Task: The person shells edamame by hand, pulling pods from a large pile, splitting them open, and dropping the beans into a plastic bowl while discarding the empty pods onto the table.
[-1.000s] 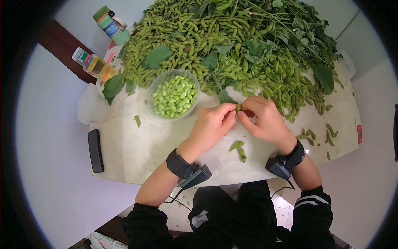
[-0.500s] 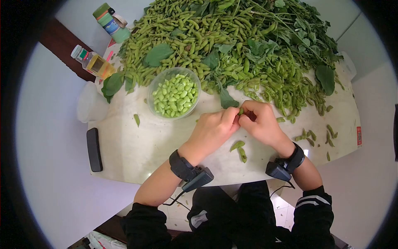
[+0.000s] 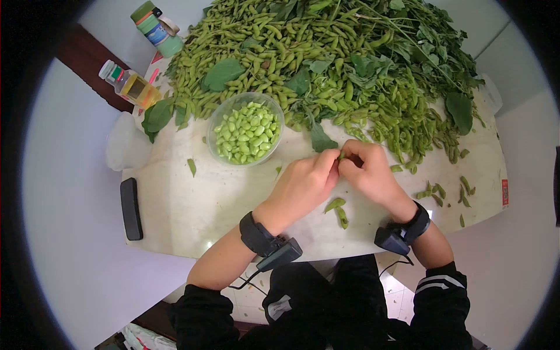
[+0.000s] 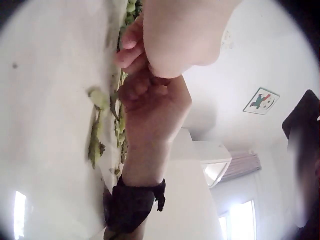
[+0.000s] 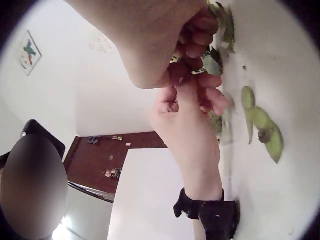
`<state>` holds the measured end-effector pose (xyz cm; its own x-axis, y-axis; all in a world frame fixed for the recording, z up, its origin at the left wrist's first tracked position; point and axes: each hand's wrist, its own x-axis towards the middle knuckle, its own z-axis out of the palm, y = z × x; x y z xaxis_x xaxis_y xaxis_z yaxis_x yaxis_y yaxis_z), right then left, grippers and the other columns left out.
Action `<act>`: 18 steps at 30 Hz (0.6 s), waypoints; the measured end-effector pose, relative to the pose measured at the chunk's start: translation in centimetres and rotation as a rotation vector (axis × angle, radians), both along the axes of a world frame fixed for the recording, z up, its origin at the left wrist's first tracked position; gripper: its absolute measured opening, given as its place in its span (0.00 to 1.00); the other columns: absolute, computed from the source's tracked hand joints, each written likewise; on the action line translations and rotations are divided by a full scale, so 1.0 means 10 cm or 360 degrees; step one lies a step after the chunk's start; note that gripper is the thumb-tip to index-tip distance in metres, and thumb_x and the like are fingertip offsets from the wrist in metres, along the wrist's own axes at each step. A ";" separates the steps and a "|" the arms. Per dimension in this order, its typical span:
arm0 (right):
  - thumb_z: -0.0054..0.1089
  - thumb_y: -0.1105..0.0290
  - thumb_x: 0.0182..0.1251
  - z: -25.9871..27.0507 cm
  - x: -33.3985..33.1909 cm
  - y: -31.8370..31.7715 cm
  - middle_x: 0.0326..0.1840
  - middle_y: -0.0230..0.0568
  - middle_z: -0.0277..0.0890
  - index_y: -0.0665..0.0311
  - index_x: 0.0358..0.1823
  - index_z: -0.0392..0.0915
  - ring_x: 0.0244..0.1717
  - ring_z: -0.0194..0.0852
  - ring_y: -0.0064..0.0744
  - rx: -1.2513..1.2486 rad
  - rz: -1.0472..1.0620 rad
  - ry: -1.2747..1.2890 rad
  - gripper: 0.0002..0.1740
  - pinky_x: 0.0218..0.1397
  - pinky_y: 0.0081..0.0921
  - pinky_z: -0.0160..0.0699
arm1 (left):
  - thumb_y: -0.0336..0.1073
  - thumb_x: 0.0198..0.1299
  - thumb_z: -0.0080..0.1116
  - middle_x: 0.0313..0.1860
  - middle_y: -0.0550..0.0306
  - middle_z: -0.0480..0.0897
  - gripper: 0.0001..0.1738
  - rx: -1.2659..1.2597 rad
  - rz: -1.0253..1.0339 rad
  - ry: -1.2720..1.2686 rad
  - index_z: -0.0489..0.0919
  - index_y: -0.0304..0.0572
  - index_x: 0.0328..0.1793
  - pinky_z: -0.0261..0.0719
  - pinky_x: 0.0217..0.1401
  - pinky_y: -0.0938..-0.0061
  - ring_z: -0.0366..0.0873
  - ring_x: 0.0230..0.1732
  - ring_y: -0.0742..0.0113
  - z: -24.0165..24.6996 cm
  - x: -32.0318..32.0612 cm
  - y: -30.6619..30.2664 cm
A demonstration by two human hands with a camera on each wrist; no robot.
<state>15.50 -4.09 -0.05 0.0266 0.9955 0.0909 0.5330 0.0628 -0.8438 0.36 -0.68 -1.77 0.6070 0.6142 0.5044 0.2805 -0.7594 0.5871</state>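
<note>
My left hand [image 3: 303,184] and right hand [image 3: 371,173] meet fingertip to fingertip over the table's near half. Between them they pinch a small green soybean pod [image 3: 342,156], mostly covered by fingers. In the right wrist view the left hand [image 5: 187,122] has its thumb up against the right hand's fingers. Two green pods [image 3: 338,211] lie on the table just below the hands. A clear round bowl [image 3: 213,147] of shelled green soybeans [image 3: 245,133] stands beyond the left hand, to its left.
A large heap of soybean pods [image 3: 251,64] with leafy stems covers the table's far side. Flattened pods [image 3: 408,125] lie beyond the right hand. Along the left are a black phone [image 3: 132,209], an oil bottle [image 3: 131,86], a green flask [image 3: 156,29] and a translucent container [image 3: 125,143].
Both hands have shifted slightly right, still joined at the fingertips. Less of the pod shows between them. A small green piece on the table now shows beside the left hand.
</note>
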 end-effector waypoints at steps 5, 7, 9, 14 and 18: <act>0.50 0.73 0.46 -0.01 0.06 0.01 0.13 0.40 0.66 0.72 0.20 0.70 0.16 0.62 0.23 -0.0038 -0.0020 0.0239 0.08 0.20 0.23 0.60 | 0.27 0.51 0.54 0.24 0.47 0.77 0.15 -0.0332 -0.0029 -0.0160 0.69 0.34 0.46 0.73 0.26 0.65 0.77 0.25 0.52 0.04 0.04 -0.04; 0.51 0.72 0.50 -0.02 0.09 0.02 0.13 0.35 0.65 0.72 0.21 0.70 0.17 0.59 0.19 0.0037 0.0079 0.0255 0.08 0.19 0.21 0.58 | 0.26 0.52 0.54 0.25 0.48 0.77 0.15 -0.0443 -0.0047 -0.0224 0.70 0.35 0.46 0.73 0.26 0.67 0.77 0.25 0.54 0.06 0.04 -0.04; 0.53 0.71 0.51 0.01 0.10 0.01 0.13 0.34 0.64 0.71 0.21 0.70 0.16 0.58 0.18 -0.0015 0.0115 0.0274 0.09 0.19 0.20 0.57 | 0.26 0.52 0.54 0.25 0.50 0.76 0.12 -0.0638 0.0010 -0.0237 0.71 0.37 0.45 0.73 0.27 0.70 0.76 0.24 0.57 0.07 0.03 -0.02; 0.59 0.68 0.53 0.11 0.06 -0.01 0.16 0.33 0.66 0.69 0.27 0.71 0.18 0.59 0.17 -0.0003 0.0086 0.0318 0.10 0.20 0.18 0.58 | 0.26 0.52 0.56 0.25 0.51 0.76 0.10 -0.0639 0.0020 -0.0354 0.72 0.36 0.40 0.71 0.27 0.74 0.75 0.24 0.60 0.02 0.01 0.03; 0.59 0.71 0.55 0.11 0.08 0.02 0.23 0.32 0.70 0.65 0.33 0.72 0.22 0.63 0.19 0.0326 0.0180 0.0209 0.08 0.23 0.17 0.62 | 0.28 0.54 0.54 0.28 0.50 0.77 0.07 -0.0653 0.0061 -0.0152 0.71 0.35 0.38 0.71 0.26 0.76 0.76 0.25 0.65 0.02 -0.03 0.06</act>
<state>16.34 -3.88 1.02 -0.0588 0.9540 0.2941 0.3994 0.2924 -0.8689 0.07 -0.10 -1.53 0.5422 0.7969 0.2664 0.2336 -0.4475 0.8632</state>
